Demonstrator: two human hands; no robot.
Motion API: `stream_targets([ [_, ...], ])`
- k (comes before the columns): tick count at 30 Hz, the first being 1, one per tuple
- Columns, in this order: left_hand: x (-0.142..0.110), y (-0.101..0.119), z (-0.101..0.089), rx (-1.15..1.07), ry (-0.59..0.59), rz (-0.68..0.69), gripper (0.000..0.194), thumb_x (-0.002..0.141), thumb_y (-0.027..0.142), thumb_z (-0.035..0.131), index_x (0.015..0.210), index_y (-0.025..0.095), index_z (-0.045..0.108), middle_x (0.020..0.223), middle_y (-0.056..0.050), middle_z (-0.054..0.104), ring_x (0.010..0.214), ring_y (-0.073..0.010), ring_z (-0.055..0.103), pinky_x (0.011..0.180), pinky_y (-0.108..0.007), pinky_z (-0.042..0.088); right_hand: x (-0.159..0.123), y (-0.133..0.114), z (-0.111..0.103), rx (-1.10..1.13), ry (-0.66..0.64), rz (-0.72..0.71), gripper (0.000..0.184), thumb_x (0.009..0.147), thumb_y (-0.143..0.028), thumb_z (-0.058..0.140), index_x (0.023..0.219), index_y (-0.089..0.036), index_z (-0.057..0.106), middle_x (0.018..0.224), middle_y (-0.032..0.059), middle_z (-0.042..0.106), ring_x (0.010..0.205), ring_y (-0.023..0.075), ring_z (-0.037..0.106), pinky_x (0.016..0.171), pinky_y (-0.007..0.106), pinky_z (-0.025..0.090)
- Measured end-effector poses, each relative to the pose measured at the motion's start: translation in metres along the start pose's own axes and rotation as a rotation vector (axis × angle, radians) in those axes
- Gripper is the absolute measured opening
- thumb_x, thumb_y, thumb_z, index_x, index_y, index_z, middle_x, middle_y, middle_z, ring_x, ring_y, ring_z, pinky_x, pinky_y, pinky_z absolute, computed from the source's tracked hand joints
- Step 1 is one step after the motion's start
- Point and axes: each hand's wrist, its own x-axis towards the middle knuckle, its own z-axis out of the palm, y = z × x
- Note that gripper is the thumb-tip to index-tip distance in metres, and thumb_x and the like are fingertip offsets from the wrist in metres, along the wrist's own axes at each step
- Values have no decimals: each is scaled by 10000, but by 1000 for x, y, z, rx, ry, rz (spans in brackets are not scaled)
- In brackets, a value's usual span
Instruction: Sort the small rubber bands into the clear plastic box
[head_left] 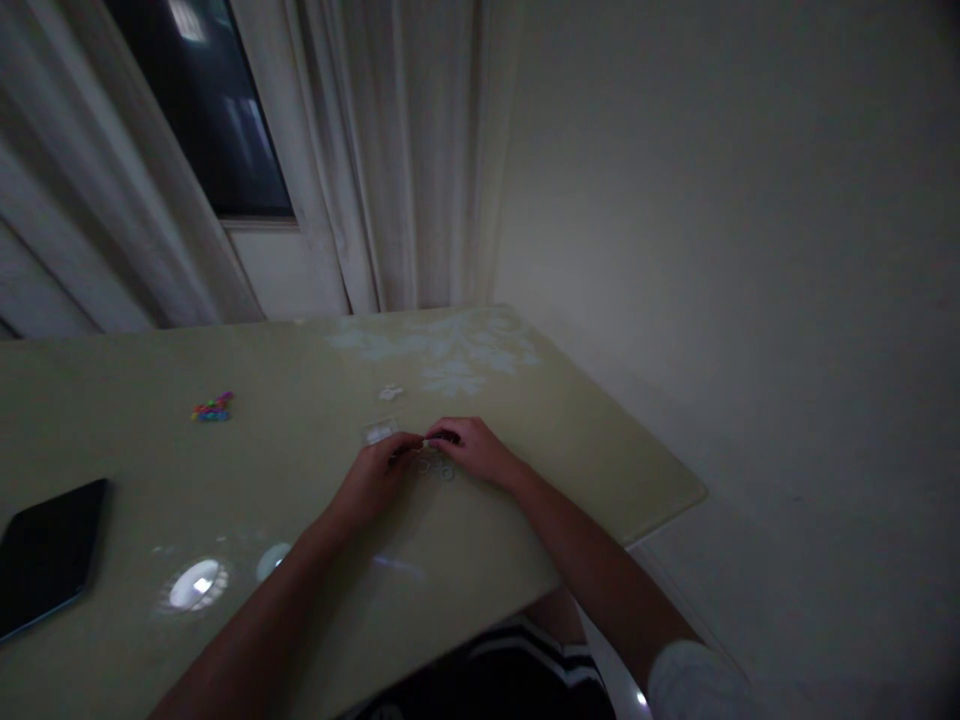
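Observation:
My left hand [384, 468] and my right hand [471, 446] meet just above the table, fingertips pinched together. Between them is a tiny pale item, too small and dim to name. Several thin rings [438, 467] lie on the tabletop just below the fingers. Beside my left hand, on its far side, sits a small clear square container [380, 431] with something whitish in it. A little farther off is a small white cluster of pieces [391, 392].
The pale glossy table [510, 560] has its right corner near the wall [735, 300]. A small heap of bright coloured pieces [213, 408] lies to the left. A dark flat device [52, 555] rests at the left edge. Curtains [420, 150] hang behind the table.

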Motion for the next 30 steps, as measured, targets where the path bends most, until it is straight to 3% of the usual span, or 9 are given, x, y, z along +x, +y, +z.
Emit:
stream_targets([
  [10,1,-4,-17,-145,-34,-8,410,912,495,596,1161,212,757,1149,-114,823,1067,-295,773,962,-442,610,-2,-6,-5,155,-34,22,222,962,-241,728,1172,-173,756,1057,72,784,923,181,710,830,291,534],
  [12,0,-5,-22,-159,-50,-36,459,882,536,631,1177,207,755,1168,-124,816,1069,-304,776,914,-437,635,-4,-4,-8,130,-62,39,382,907,-317,809,1249,-169,727,1145,101,758,982,205,700,855,319,548],
  [14,-2,-4,-27,-142,-72,-64,490,848,549,664,1182,203,758,1177,-129,809,1032,-306,784,833,-413,654,-5,0,-11,50,-112,37,629,801,-393,906,1344,-168,683,1296,146,696,1153,256,657,989,388,533],
  [16,-5,-5,-32,-95,-88,-89,486,818,533,694,1167,203,768,1175,-131,806,990,-305,786,770,-389,654,-7,5,-14,-32,-159,10,821,713,-438,961,1418,-165,640,1423,178,616,1330,299,562,1147,457,441],
  [18,-8,-7,-37,-28,-98,-108,469,789,494,719,1159,212,779,1130,-124,811,954,-303,784,745,-378,645,-8,11,-16,-81,-183,-13,888,717,-463,955,1478,-178,595,1517,190,546,1444,310,467,1230,488,349],
  [22,-13,-15,-40,87,-133,-107,502,697,382,770,1177,233,782,1046,-107,808,910,-300,772,750,-371,630,-9,19,-16,-190,-167,47,909,776,-554,893,1539,-205,544,1621,215,460,1509,353,410,1255,563,278],
  [24,-11,-16,-34,103,-137,-92,506,692,333,759,1186,226,775,1083,-114,797,922,-295,767,768,-365,623,-7,19,-14,-237,-162,61,864,796,-581,869,1516,-209,572,1593,217,503,1482,369,448,1235,583,293],
  [28,-4,-13,-13,101,-89,-67,421,795,329,672,1184,195,759,1082,-129,770,870,-267,755,785,-370,606,-5,15,-10,-211,-159,-63,618,891,-478,824,1425,-217,653,1448,163,647,1382,306,546,1194,499,362],
  [30,-3,-10,-6,111,-97,-54,394,831,365,668,1172,191,760,1080,-131,757,873,-264,744,792,-367,594,-5,14,-11,-153,-175,-100,596,886,-434,838,1402,-190,668,1392,160,671,1341,288,567,1172,460,393],
])
